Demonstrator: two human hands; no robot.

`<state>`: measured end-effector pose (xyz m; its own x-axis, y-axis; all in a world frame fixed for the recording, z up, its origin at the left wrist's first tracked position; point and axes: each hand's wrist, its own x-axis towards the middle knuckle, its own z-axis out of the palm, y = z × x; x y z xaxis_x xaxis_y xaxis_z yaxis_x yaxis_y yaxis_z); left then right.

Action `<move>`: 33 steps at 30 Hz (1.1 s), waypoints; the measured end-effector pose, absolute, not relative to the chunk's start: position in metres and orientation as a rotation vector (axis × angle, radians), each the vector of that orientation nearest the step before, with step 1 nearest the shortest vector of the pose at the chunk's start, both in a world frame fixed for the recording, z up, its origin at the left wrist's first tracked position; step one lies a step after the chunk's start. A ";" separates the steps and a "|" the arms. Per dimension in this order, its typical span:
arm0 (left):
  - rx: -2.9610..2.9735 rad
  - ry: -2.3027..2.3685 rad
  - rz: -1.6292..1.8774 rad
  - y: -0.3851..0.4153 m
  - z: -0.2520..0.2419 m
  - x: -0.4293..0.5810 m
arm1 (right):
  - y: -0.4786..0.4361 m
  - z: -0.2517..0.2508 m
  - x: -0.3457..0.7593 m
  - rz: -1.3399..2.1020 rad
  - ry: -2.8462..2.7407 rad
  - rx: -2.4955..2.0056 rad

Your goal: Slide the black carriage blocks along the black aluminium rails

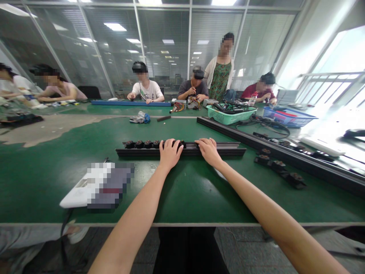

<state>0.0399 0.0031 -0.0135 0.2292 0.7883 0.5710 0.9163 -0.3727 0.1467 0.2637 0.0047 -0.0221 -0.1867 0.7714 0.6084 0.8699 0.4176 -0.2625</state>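
A black rail (137, 152) with an open channel lies crosswise on the green table. Several round black parts (138, 144) sit in a row in its left half. My left hand (170, 152) is on the rail at the right end of that row, its fingers curled over black parts that it partly hides. On the rail to the right, my right hand (208, 150) has its fingers bent together at a small dark piece near the fingertips, too hidden to name. Between the hands, a short stretch of the channel shows.
A long black rail (273, 150) runs diagonally at the right, with loose black modules (281, 167) beside it. Green basket (228, 117) and blue basket (291, 118) stand behind. Gloves (140, 117) lie beyond the rail; a white device (82, 186) is at front left. Several people sit opposite.
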 end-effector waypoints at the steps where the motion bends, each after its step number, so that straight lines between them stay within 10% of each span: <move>1: -2.280 -1.613 -0.850 0.003 -0.014 0.040 | 0.004 -0.022 0.263 -0.188 -1.992 -1.391; 33: -2.274 -1.597 -0.868 0.006 -0.017 0.039 | 0.007 -0.020 0.270 -0.232 -2.024 -1.432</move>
<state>0.0393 0.0063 -0.0171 0.2308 0.7776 0.5849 0.9139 -0.3796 0.1441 0.2705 0.0066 -0.0197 -0.2014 0.7826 0.5891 0.8955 0.3907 -0.2129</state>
